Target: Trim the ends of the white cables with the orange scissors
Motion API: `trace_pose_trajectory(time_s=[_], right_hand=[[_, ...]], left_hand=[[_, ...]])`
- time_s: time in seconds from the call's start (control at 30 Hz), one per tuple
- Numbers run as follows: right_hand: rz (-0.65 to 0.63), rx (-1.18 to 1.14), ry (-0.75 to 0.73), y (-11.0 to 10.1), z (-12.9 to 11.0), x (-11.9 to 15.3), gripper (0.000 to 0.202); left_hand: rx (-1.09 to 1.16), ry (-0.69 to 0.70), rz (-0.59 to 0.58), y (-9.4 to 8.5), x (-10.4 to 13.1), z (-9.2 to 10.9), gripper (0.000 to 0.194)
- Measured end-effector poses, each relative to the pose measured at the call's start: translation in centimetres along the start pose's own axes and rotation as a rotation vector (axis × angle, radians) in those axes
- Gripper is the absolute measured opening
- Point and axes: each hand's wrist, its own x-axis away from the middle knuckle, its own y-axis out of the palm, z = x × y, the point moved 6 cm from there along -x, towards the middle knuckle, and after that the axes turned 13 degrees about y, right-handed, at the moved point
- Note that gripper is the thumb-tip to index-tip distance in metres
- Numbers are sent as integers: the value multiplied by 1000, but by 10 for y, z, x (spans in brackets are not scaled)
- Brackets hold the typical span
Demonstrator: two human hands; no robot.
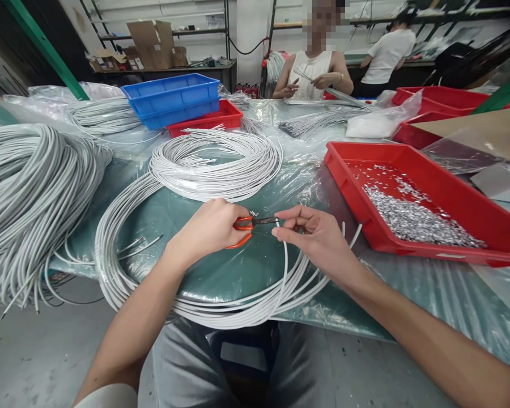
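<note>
Left hand [218, 224] gripping pliers [261, 221]; right hand [312, 229] pinching white cable [286, 258] at the plier tips.
Cable is rising from the near coil [233, 317]; red tray [408, 247] at right is holding small silver pieces [416, 215].

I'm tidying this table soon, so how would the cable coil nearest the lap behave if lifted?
The cable coil would probably sag and spread, as its strands fan apart near the right hand. They look springy rather than limp: loose ends stick up behind it.
</note>
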Motion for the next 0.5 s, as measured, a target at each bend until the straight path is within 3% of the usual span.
trace_pose_trajectory(time_s=[0.5], right_hand=[[22,6,-3,-1,-1,0,29]], left_hand=[[-5,10,4,1,-1,1,20]])
